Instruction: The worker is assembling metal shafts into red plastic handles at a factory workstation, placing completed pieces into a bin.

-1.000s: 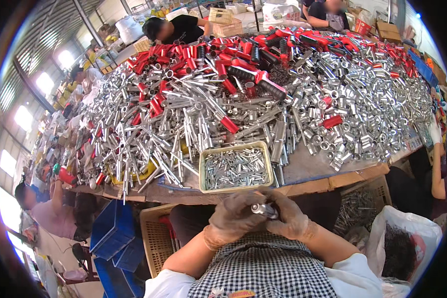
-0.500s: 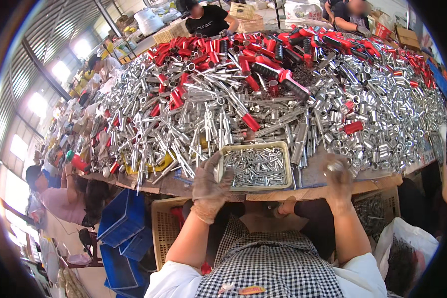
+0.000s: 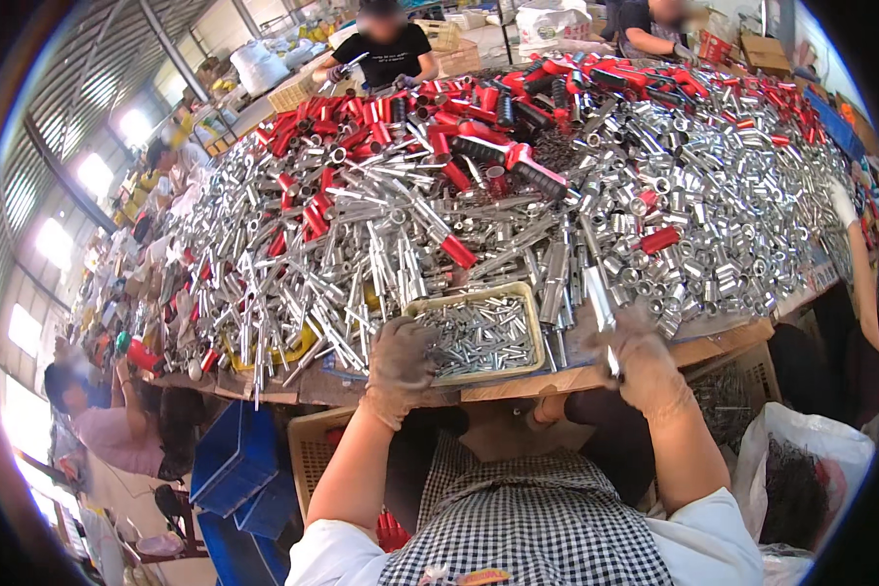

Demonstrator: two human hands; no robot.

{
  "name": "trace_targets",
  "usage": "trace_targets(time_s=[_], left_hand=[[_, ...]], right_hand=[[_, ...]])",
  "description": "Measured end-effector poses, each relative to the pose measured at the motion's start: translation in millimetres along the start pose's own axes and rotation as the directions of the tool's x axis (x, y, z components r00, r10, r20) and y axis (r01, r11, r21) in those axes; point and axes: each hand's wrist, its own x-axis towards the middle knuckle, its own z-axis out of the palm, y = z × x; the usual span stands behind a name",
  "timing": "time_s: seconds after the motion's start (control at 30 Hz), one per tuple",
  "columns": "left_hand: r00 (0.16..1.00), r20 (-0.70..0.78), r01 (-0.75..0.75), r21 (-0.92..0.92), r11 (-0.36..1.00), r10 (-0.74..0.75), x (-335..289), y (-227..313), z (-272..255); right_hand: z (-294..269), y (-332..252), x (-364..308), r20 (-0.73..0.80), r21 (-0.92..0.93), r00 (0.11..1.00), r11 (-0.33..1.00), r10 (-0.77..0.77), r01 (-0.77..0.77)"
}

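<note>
A long shiny metal tube (image 3: pixel 599 298) is gripped by my gloved right hand (image 3: pixel 645 366), which is at the table's front edge; the tube slants up and away over the pile. Beside the left rim of a pale yellow tray (image 3: pixel 539 337) is my gloved left hand (image 3: pixel 400 361). Its fingers reach over that rim toward the small metal pins (image 3: pixel 479 332) in the tray, but blur hides whether they are closed on anything. Loose silver rods (image 3: pixel 313 264) lie left of the tray, and silver sockets (image 3: pixel 693 254) are heaped to the right.
Red sleeves (image 3: pixel 361 127) and red-and-black handles (image 3: pixel 537 171) lie on the heap's far side. Blue bins (image 3: pixel 230 449) stand below at left, a white sack (image 3: pixel 767 439) at lower right. A co-worker (image 3: pixel 386 49) sits across the table; another person's gloved hand (image 3: pixel 843 205) reaches in at right.
My right hand has turned and come lower, and the metal tube now shows stretched out from it. My left hand remains by the tray. The whole view has shifted slightly.
</note>
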Motion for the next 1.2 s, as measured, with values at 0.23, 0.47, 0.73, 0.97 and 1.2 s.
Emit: trace_targets(time_s=[0.23,0.47,0.73,0.97,1.2], left_hand=[[0.990,-0.129,-0.029,-0.559,0.829,-0.052,2,37,-8],[0.970,0.138,-0.110,-0.483,0.868,0.200,15,70,-34],[0.854,0.391,-0.071,-0.566,0.822,0.344,32,109,-39],[0.747,0.360,-0.255,-0.621,0.741,0.559,56,132,-10],[0.923,0.375,0.188,-0.648,0.738,0.093,133,141,5]], right_hand=[[5,2,-37,0.290,0.639,0.957,0.742,0.009,-0.201],[5,10,-38,0.232,0.691,0.973,0.706,-0.013,-0.156],[-3,16,-38,0.241,0.495,0.958,0.869,-0.153,0.015],[6,24,-50,0.155,0.172,0.960,0.963,-0.234,0.207],[-2,37,-65,-0.243,0.320,0.940,0.896,-0.238,0.309]])
